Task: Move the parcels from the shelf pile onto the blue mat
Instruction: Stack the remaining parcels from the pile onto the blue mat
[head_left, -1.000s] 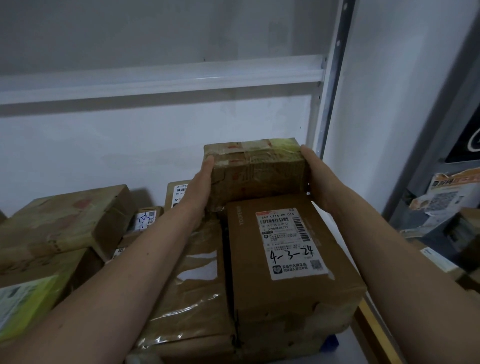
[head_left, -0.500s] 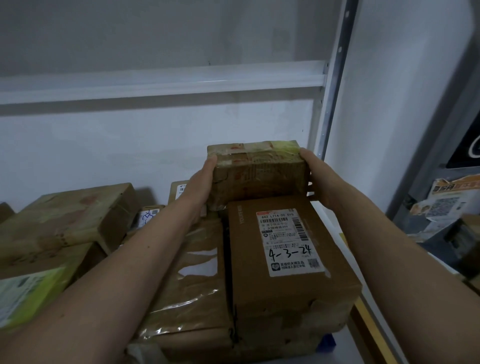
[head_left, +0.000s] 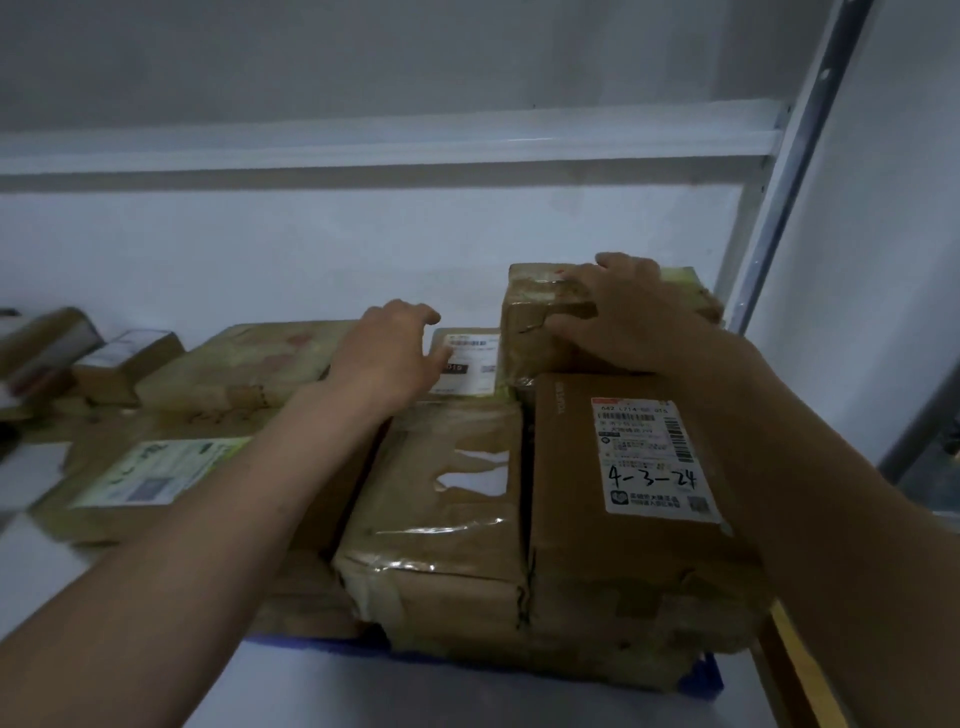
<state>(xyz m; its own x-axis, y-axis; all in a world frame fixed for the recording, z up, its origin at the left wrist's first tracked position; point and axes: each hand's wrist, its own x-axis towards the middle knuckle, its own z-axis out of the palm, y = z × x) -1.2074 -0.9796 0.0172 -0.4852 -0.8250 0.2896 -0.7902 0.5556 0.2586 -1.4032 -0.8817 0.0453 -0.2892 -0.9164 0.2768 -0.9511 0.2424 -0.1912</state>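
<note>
A small taped brown parcel (head_left: 540, 338) sits at the back right, partly on top of the box labelled "4-3-24" (head_left: 644, 525). My right hand (head_left: 628, 317) lies on top of this small parcel with fingers spread and the thumb on its front edge. My left hand (head_left: 389, 353) hovers to its left, fingers loosely curled and holding nothing, over a white-labelled parcel (head_left: 470, 364). A tape-wrapped parcel (head_left: 447, 499) lies beside the labelled box. The blue mat (head_left: 706, 675) shows under the front of this stack.
More parcels lie to the left: a green-labelled one (head_left: 156, 470), a large flat one (head_left: 244, 364) and small boxes (head_left: 124, 358) at the far left. A metal shelf upright (head_left: 779, 218) stands on the right and a white shelf board (head_left: 363, 148) runs overhead.
My left hand let go of the small parcel's left side and moved left. My right hand shifted from its right side onto its top. The view swung left.
</note>
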